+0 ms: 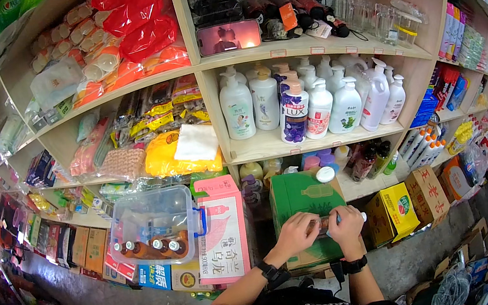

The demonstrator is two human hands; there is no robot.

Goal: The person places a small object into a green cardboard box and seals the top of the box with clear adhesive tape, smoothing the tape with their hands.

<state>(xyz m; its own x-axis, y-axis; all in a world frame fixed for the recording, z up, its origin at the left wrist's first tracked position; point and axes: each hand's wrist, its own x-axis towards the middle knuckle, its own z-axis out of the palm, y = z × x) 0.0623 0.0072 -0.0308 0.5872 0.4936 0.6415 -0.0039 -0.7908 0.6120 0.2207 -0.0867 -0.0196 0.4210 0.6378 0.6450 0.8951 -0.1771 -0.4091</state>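
Note:
Over a green cardboard box (287, 206), both my hands are at a small brown bottle (324, 224) lying sideways. My right hand (347, 225) is closed around it, and its white end (364, 216) sticks out to the right. My left hand (301, 232) is closed, with thumb and fingers pinched at the bottle's left side. My fingers hide most of the bottle. A round white-topped container (325, 174) stands at the far side of the green box. Left of my hands, a clear plastic bin (151, 207) holds several brown bottles (152, 248) with pale caps.
A pink and white carton (222, 238) stands between the bin and the green box. Shelves ahead hold white pump bottles (347, 105), a phone (229, 38), glass cups (385, 21) and a folded white cloth (196, 142). A yellow box (392, 212) sits right of my hands.

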